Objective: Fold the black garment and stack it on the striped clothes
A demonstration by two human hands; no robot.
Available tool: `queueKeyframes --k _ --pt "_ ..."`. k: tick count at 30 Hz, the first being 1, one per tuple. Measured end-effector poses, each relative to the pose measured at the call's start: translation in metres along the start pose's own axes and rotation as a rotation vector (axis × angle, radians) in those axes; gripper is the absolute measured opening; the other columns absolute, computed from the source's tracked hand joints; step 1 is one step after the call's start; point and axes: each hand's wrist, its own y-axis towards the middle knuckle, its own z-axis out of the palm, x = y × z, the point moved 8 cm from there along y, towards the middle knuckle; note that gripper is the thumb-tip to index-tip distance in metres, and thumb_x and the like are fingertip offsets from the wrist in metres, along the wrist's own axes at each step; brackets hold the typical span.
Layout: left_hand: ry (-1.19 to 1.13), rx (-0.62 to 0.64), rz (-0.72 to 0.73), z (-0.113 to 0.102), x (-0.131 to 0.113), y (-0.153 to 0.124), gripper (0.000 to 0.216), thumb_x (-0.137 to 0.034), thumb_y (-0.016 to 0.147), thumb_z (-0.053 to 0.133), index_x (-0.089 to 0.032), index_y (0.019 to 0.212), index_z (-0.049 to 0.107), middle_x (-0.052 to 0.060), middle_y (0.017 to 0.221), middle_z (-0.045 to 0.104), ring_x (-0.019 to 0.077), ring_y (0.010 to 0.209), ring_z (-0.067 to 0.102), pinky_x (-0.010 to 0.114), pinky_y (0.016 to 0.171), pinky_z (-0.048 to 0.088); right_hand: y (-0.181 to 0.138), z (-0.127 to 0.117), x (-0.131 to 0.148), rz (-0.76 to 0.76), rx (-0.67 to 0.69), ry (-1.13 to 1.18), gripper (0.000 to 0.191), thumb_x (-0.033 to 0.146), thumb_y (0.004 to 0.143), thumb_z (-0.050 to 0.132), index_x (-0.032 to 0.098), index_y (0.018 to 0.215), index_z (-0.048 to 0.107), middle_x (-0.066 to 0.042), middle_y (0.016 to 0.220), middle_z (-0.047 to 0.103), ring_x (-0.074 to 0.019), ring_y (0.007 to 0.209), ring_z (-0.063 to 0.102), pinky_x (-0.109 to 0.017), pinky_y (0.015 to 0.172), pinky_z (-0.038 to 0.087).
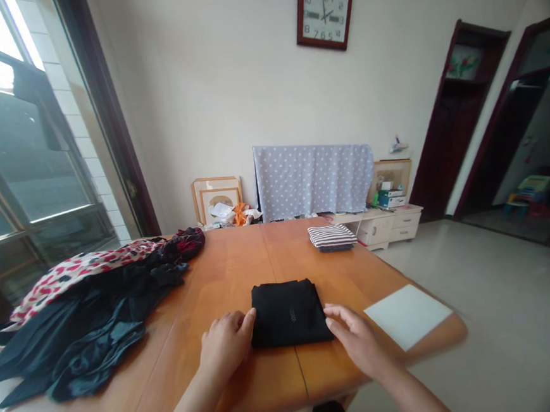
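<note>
A black folded garment (288, 316), with a small patch of pale dots, lies flat near the front of the wooden table. At its left edge is my left hand (228, 340), thumb against the cloth and fingers loosely bent over the table. My right hand (356, 336) is at the opposite edge, its fingertips by the fabric and its thumb apart from the fingers. Neither hand visibly grips the garment. Whether the fingertips reach under its edges cannot be made out.
Loose dark clothes (98, 321) and a red-and-black patterned white cloth (80, 275) are heaped on the table's left side. A folded striped stack (332, 236) sits at the far right. Nearer on the right lies a white sheet (407, 316). The tabletop (231, 260) has a rounded right corner.
</note>
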Motion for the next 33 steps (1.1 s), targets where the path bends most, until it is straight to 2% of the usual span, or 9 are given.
queueKeyframes --k 4,8,11,14,19,22,25,30,33 --pt "-0.058 0.042 -0.043 0.014 -0.006 0.006 0.053 -0.072 0.083 0.046 -0.023 0.066 0.058 0.005 0.070 0.065 0.0243 0.071 0.058 0.030 0.066 0.029 -0.002 0.007 0.006 -0.052 -0.044 -0.167 0.042 0.050 0.091 0.050 0.023 0.120 0.065 -0.010 0.139 0.056 -0.0276 0.132 0.049 -0.046 0.112 0.038" --pt "-0.204 -0.031 0.019 0.022 -0.015 0.017 0.029 -0.047 0.078 0.063 -0.022 0.066 0.052 -0.001 0.064 0.055 0.0175 0.063 0.052 0.026 0.060 0.027 -0.007 0.012 0.013 -0.097 -0.050 -0.293 0.045 0.049 0.092 0.048 0.021 0.123 0.064 -0.012 0.140 0.055 -0.0282 0.135 0.045 -0.047 0.114 0.036" --pt "-0.366 -0.091 0.129 0.022 -0.028 0.019 0.018 -0.035 0.078 0.062 -0.022 0.071 0.052 -0.003 0.065 0.052 0.0151 0.063 0.049 0.025 0.060 0.030 -0.010 0.012 0.017 -0.128 -0.043 -0.326 0.044 0.047 0.093 0.048 0.021 0.125 0.063 -0.011 0.139 0.056 -0.0274 0.134 0.047 -0.045 0.113 0.037" --pt "-0.618 -0.064 0.185 0.026 -0.038 0.017 0.018 -0.040 0.081 0.060 -0.022 0.082 0.057 -0.001 0.073 0.060 0.0166 0.070 0.055 0.026 0.065 0.039 -0.011 0.011 0.019 -0.144 -0.035 -0.337 0.042 0.046 0.093 0.048 0.022 0.124 0.064 -0.010 0.137 0.058 -0.0270 0.132 0.049 -0.045 0.112 0.038" --pt "-0.823 0.001 0.031 0.035 -0.030 0.012 0.028 -0.045 0.077 0.064 -0.021 0.090 0.062 0.002 0.080 0.069 0.0225 0.080 0.064 0.030 0.071 0.048 -0.011 0.012 0.021 -0.160 -0.030 -0.372 0.043 0.044 0.094 0.047 0.021 0.126 0.063 -0.011 0.135 0.059 -0.0272 0.130 0.050 -0.043 0.111 0.039" --pt "-0.914 0.119 -0.069 0.040 -0.028 0.011 0.036 -0.048 0.075 0.068 -0.019 0.097 0.064 0.005 0.088 0.073 0.0250 0.088 0.068 0.033 0.077 0.051 -0.011 0.014 0.020 -0.163 -0.026 -0.383 0.043 0.044 0.094 0.046 0.020 0.126 0.063 -0.011 0.135 0.059 -0.0273 0.130 0.050 -0.044 0.111 0.038" --pt "-0.976 0.243 -0.089 0.042 -0.036 0.009 0.042 -0.047 0.070 0.075 -0.018 0.100 0.067 0.008 0.099 0.075 0.0275 0.098 0.069 0.035 0.085 0.052 -0.009 0.013 0.017 -0.153 -0.021 -0.352 0.042 0.044 0.093 0.048 0.021 0.124 0.064 -0.011 0.134 0.060 -0.0271 0.129 0.050 -0.044 0.111 0.038" --pt "-0.948 0.212 -0.093 0.037 -0.040 0.011 0.040 -0.039 0.069 0.077 -0.019 0.102 0.068 0.009 0.105 0.075 0.0292 0.103 0.068 0.035 0.086 0.052 -0.001 0.009 0.011 -0.062 0.033 -0.200 0.043 0.044 0.089 0.054 0.022 0.125 0.063 -0.011 0.130 0.062 -0.0261 0.123 0.056 -0.042 0.105 0.044" --pt "-1.036 0.208 -0.106 0.039 -0.040 0.017 0.034 -0.036 0.073 0.075 -0.020 0.102 0.067 0.008 0.103 0.075 0.0266 0.098 0.069 0.034 0.084 0.053 0.011 0.001 0.015 -0.021 0.024 -0.147 0.046 0.045 0.088 0.055 0.022 0.127 0.061 -0.011 0.127 0.064 -0.0266 0.119 0.059 -0.042 0.102 0.046"
